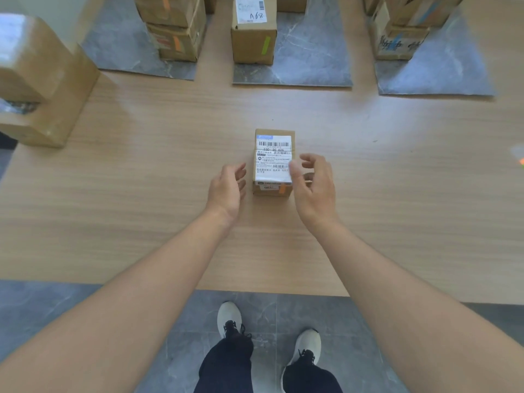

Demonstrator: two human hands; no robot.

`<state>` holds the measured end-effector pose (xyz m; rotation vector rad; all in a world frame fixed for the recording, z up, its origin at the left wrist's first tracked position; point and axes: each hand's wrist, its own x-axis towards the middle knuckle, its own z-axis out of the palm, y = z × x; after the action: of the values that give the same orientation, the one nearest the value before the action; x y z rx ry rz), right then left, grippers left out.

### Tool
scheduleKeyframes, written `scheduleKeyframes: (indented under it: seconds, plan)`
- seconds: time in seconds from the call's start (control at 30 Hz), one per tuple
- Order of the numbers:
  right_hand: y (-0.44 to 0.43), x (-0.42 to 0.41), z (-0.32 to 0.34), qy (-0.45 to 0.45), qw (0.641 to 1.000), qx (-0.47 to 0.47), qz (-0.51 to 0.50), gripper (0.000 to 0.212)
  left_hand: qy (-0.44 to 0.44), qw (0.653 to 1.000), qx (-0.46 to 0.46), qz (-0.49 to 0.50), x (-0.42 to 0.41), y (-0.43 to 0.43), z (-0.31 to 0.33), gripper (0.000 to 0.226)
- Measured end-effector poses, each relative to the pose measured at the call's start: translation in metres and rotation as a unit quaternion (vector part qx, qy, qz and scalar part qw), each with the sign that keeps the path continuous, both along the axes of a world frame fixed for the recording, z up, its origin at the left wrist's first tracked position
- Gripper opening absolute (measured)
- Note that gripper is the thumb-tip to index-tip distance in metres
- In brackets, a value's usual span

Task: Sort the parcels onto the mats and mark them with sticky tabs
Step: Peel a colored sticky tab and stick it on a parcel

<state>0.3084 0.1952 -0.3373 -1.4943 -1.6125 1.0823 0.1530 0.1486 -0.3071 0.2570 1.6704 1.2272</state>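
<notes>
**Sorting in progress, head view.** A small parcel (pixel 273 163) stands at the centre of the wooden table (pixel 141 180), well apart from the three grey mats at the far edge. An orange tab (pixel 282 189) already marks its near face, so marking appears done and placement remains.

The left hand (pixel 226 188) is spread and relaxed just beside the parcel at 9 o'clock, not touching it. The right hand (pixel 314 188) is loosely cupped at 3 o'clock, closed on nothing; its thumb overlaps the label's corner, and contact there cannot be judged.

The left mat (pixel 119 49), at 11 o'clock, carries a stack of boxes (pixel 175 32) with orange tabs. The middle mat (pixel 309 58), at 12 o'clock, carries a tall box (pixel 252 38) with a green tab (pixel 266 45). The right mat (pixel 450 69), at 1 o'clock, carries cartons (pixel 402 38) with a blue tab (pixel 428 12). By tab colour, the 11 o'clock mat is the likely destination.

A large carton (pixel 42 80) at 10 o'clock sits off the mats, seemingly unsorted.

Legible writing: "530 D5 A26" under the parcel's barcode, and handwritten "A68" on the tall box. The marker script on the right cartons is unreadable.
</notes>
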Motion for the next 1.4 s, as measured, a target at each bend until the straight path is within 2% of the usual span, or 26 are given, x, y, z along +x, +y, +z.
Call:
scheduleKeyframes:
  seconds: [0.03, 0.1, 0.17, 0.47, 0.57, 0.87, 1.17, 1.4]
  plan:
    - [-0.001, -0.003, 0.003, 0.04, 0.997, -0.058, -0.023, 0.025, -0.024, 1.0, 0.003, -0.01, 0.002, 0.002, 0.005, 0.04]
    - [-0.003, -0.01, 0.007, 0.079, 0.988, -0.133, -0.024, 0.04, -0.053, 0.998, 0.013, -0.033, 0.005, 0.002, 0.013, 0.045]
    - [-0.005, -0.016, 0.017, 0.084, 0.984, -0.157, -0.031, 0.047, -0.062, 0.997, 0.027, -0.048, 0.005, 0.002, 0.023, 0.046]
    - [-0.005, -0.046, 0.095, 0.117, 0.987, -0.089, -0.058, 0.052, -0.023, 0.993, 0.09, -0.071, -0.024, 0.009, 0.1, 0.046]
    - [-0.005, -0.061, 0.136, 0.099, 0.991, -0.063, -0.064, 0.062, 0.003, 0.989, 0.123, -0.084, -0.037, 0.007, 0.139, 0.046]
    - [0.001, -0.08, 0.272, 0.126, 0.99, 0.039, -0.048, 0.054, 0.071, 0.97, 0.21, -0.099, -0.064, 0.0, 0.264, 0.047]
    - [0.03, -0.079, 0.385, 0.159, 0.984, 0.069, 0.043, 0.054, 0.111, 0.96, 0.243, -0.08, -0.075, 0.015, 0.38, 0.044]
    - [0.069, -0.099, 0.419, 0.184, 0.975, 0.062, 0.107, 0.051, 0.132, 0.955, 0.262, -0.05, -0.094, 0.029, 0.409, 0.044]
